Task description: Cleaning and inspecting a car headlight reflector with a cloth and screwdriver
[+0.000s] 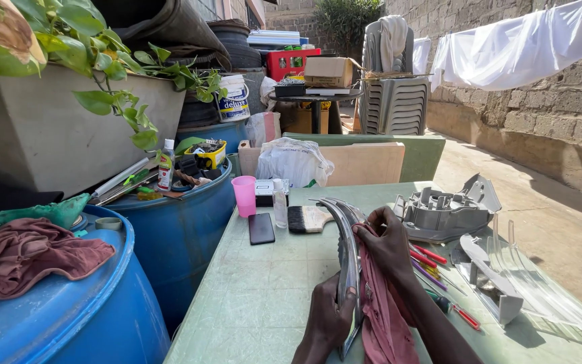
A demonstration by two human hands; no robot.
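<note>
Two blue barrels (170, 229) stand to the left of the green table (264, 296). A dark red rag (28, 256) lies on top of the near barrel. Small bottles and tools sit on the far one.

On the table, near its far left corner, stands a pink cup (244, 195). Just in front of the cup lies a black phone (261, 228). A paint brush (308, 219) lies to the right of the phone.

In the middle of the table is a long, curved, shiny strip (348, 259). It stands up on its edge. The left hand (331, 317) is closed around the near end of the strip, with the thumb on its rim. The right hand (386, 243) is higher up, pressed on the right side of the strip. Its fingers are bent over a pink cloth (382, 317), and the cloth hangs down between the strip and the arm.

To the right of the hands lie red and purple screwdrivers (429, 259). Behind them sits a grey plastic part (442, 209). Clear plastic pieces (540, 283) lie near the right edge of the table.
</note>
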